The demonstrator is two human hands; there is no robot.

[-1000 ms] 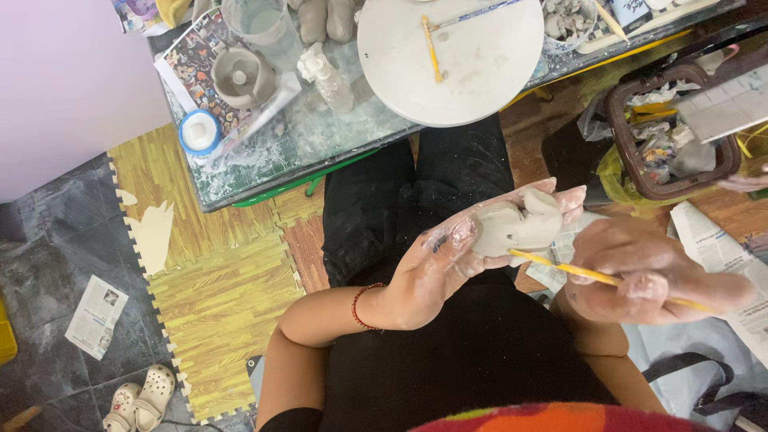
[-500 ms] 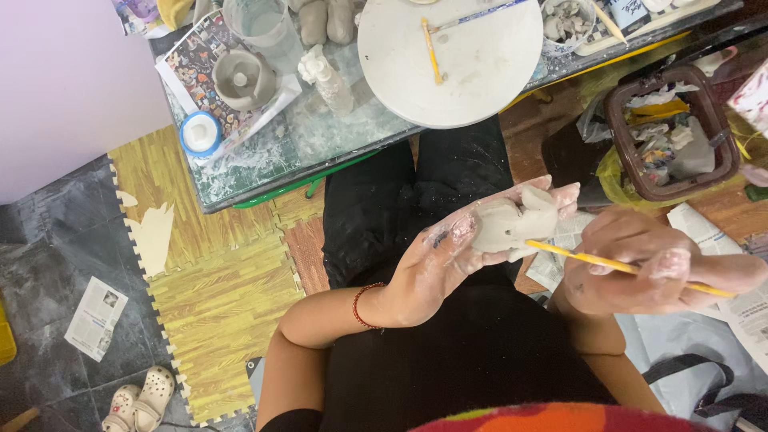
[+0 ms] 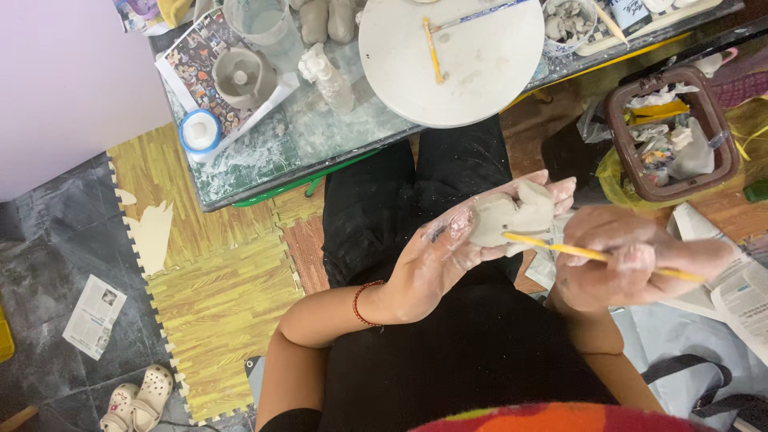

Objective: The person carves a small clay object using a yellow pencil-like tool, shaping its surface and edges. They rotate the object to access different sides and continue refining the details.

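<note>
Clay figure (image 3: 512,214) sits cradled in the left hand (image 3: 436,260), fingers curled around it over the lap — roughly shaped, surface not yet finished. Right hand (image 3: 632,258) grips a yellow modelling stick (image 3: 596,255), tip touching the clay; detailing appears underway.

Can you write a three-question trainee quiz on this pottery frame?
1. Which hand cradles the clay figure?
2. True or false: the yellow stick in the right hand points its tip at the figure.
3. What lies on the round white board on the table: A) a yellow tool, B) a sponge, C) scissors?

Key:
1. The left hand.
2. True.
3. A.
</note>
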